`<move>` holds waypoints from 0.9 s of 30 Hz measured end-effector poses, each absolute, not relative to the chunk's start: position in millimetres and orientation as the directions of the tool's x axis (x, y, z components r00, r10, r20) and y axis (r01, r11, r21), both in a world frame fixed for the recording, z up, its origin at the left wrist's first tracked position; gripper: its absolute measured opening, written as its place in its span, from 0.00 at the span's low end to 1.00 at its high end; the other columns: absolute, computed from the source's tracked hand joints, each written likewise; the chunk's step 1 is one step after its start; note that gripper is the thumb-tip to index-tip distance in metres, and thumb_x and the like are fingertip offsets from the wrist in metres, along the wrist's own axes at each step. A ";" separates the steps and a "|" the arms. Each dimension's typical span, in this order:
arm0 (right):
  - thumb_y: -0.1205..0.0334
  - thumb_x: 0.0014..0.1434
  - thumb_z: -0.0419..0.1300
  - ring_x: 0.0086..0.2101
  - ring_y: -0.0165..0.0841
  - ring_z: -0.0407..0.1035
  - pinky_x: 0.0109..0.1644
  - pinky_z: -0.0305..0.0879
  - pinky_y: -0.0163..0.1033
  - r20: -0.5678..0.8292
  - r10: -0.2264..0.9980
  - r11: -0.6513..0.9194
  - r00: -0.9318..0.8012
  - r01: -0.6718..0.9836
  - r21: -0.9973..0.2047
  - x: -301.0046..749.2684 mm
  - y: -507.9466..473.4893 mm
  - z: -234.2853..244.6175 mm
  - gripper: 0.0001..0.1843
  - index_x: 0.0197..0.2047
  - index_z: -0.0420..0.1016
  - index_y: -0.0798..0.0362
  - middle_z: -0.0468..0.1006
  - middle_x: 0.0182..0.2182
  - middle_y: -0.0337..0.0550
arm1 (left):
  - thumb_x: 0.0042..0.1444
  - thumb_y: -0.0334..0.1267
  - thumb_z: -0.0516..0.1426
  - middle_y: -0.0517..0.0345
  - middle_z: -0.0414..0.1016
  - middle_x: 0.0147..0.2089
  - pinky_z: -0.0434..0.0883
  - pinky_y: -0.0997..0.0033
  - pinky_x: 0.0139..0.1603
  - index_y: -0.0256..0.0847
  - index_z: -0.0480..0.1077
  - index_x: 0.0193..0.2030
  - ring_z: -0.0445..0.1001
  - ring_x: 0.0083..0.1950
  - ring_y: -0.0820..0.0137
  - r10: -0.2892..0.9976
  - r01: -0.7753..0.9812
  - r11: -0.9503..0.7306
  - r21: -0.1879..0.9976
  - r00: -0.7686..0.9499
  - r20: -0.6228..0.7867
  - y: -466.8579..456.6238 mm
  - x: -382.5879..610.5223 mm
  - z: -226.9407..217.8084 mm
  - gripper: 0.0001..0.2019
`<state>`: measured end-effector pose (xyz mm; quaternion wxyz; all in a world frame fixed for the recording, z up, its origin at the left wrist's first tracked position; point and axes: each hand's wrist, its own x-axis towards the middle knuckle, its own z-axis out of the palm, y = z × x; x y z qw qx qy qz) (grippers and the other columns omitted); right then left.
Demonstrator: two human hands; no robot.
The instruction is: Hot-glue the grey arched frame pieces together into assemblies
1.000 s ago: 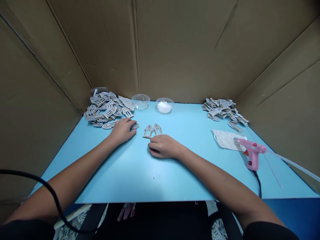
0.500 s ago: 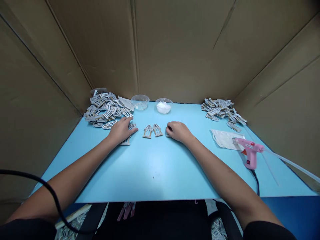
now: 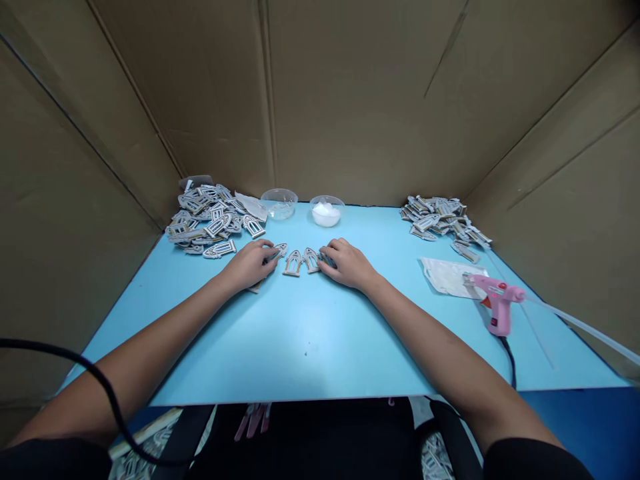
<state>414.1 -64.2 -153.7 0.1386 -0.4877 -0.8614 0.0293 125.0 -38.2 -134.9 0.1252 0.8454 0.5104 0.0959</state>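
**Left hand (image 3: 249, 265) and right hand (image 3: 349, 265) closing in on a pair of arched cutouts (image 3: 293, 263)**

Pair lies flat on the light blue surface (image 3: 310, 347), side by side and almost touching, between the two grips. Left fingertips rest on a third cutout (image 3: 281, 251), right fingertips on a fourth cutout (image 3: 326, 261); each sits just beside the pair. A fifth cutout (image 3: 255, 287) pokes out beneath the left hand. Both palms face down. Cannot tell whether either grip is clasping its piece or only resting on it.

Cutouts: thin, rigid-looking board, pale grey faces with tan edges, pointed Gothic window shapes with open panes. Exact material unclear.

Surface smooth and matte. Wide bare stretch toward the near edge; open room also between the hands and the left pile (image 3: 205, 220) and right pile (image 3: 443, 217) of similar pieces. Far edge holds a clear plastic bowl (image 3: 279, 204) and a second bowl (image 3: 326, 211) with white filling. Pink glue gun (image 3: 497, 301) lies at right, its nozzle on a white plastic sheet (image 3: 447, 277). Corrugated cardboard walls (image 3: 350, 100) enclose the back and sides.
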 end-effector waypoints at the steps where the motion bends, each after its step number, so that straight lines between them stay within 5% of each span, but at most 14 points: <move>1: 0.53 0.73 0.57 0.49 0.42 0.68 0.50 0.65 0.44 0.217 0.837 0.540 -0.502 0.821 -0.186 413.4 -64.3 -154.1 0.17 0.55 0.79 0.54 0.77 0.49 0.52 | 0.65 0.48 0.49 0.47 0.71 0.67 0.69 0.52 0.69 0.43 0.77 0.62 0.72 0.65 0.50 0.880 0.838 -0.459 0.296 0.475 0.022 -39.8 125.4 -134.8 0.25; 7: 0.54 0.73 0.57 0.48 0.43 0.68 0.50 0.67 0.45 0.241 0.839 0.535 -0.488 0.820 -0.201 409.5 -62.8 -161.6 0.16 0.53 0.80 0.54 0.76 0.49 0.54 | 0.61 0.47 0.53 0.51 0.67 0.68 0.73 0.62 0.61 0.47 0.68 0.71 0.75 0.61 0.56 0.863 0.845 -0.478 0.242 0.502 -0.050 -49.2 129.6 -127.2 0.31; 16: 0.52 0.72 0.58 0.49 0.46 0.66 0.51 0.66 0.49 0.294 0.849 0.506 -0.439 0.836 -0.211 410.6 -58.6 -166.7 0.17 0.52 0.80 0.54 0.76 0.50 0.57 | 0.57 0.62 0.58 0.53 0.79 0.47 0.65 0.65 0.37 0.44 0.70 0.48 0.77 0.45 0.57 0.908 0.907 -0.400 0.131 0.412 -0.079 -47.3 118.5 -104.9 0.24; 21: 0.52 0.71 0.60 0.54 0.47 0.65 0.56 0.62 0.50 0.366 0.724 0.659 -0.584 0.743 -0.118 395.1 -69.7 -165.5 0.18 0.56 0.78 0.54 0.76 0.55 0.57 | 0.60 0.57 0.57 0.50 0.75 0.51 0.67 0.64 0.43 0.44 0.67 0.47 0.75 0.54 0.55 0.869 0.872 -0.478 0.101 0.486 -0.086 -54.4 129.8 -115.2 0.19; 27: 0.55 0.72 0.57 0.48 0.46 0.67 0.53 0.61 0.49 0.339 0.816 0.534 -0.468 0.835 -0.133 374.1 -73.4 -171.9 0.14 0.49 0.80 0.54 0.78 0.50 0.55 | 0.64 0.52 0.52 0.50 0.74 0.50 0.69 0.61 0.48 0.44 0.65 0.44 0.74 0.55 0.55 0.880 0.885 -0.456 0.097 0.464 -0.096 -56.0 140.0 -118.8 0.14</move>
